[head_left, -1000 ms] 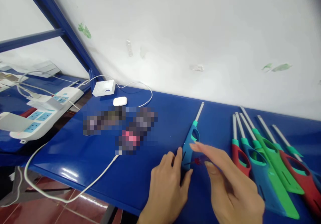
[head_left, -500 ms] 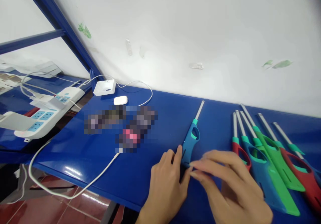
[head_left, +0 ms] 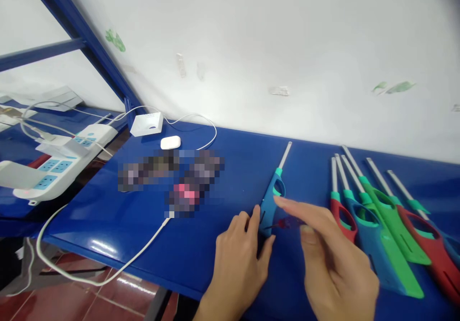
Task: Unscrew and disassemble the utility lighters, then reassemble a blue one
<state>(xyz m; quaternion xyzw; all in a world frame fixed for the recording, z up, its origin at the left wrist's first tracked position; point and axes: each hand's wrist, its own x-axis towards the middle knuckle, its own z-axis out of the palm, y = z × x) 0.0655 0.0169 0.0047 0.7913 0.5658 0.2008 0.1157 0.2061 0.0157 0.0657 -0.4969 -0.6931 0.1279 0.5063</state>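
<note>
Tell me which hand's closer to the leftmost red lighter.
Right. The right hand is beside the red lighter; the left hand is farther left, against a lone blue lighter.

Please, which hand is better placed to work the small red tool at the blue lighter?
Probably the right hand: its fingers are beside the small red tool, whose thin tip is at the blue lighter. The left hand seems busy steadying the lighter from the other side.
</note>
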